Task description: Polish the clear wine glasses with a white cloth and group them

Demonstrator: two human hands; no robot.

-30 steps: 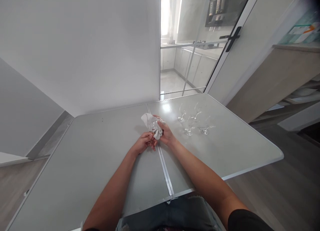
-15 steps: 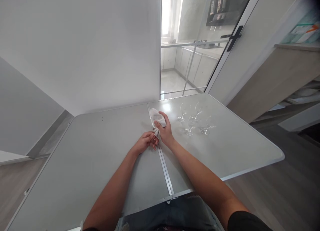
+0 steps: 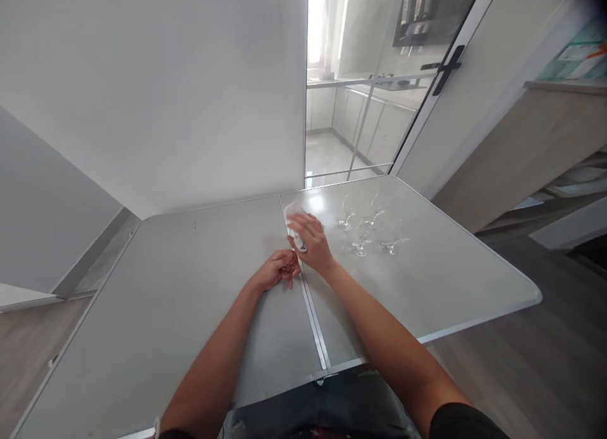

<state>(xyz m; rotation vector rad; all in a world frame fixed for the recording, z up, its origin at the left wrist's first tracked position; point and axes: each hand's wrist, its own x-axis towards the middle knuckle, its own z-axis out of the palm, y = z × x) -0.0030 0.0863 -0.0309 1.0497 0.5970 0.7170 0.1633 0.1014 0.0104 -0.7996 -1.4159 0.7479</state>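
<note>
My left hand (image 3: 275,269) is closed round the foot and stem of a clear stemmed glass (image 3: 290,219) lying tilted over the grey table (image 3: 165,281). My right hand (image 3: 310,240) covers the glass bowl, its fingers pressing a white cloth (image 3: 298,238) against it. Most of the cloth is hidden under that hand. Both hands meet near the table's middle seam.
Several clear stemmed glasses (image 3: 367,227) stand on the table just right of my hands. A white wall rises behind the table's far edge. A glass door with a black handle (image 3: 446,69) stands open at the back right, beside a wooden counter (image 3: 531,142).
My right hand has turned over the top of the glass and bunched the cloth beneath it; less cloth shows than a second ago. The left hand has barely moved.
</note>
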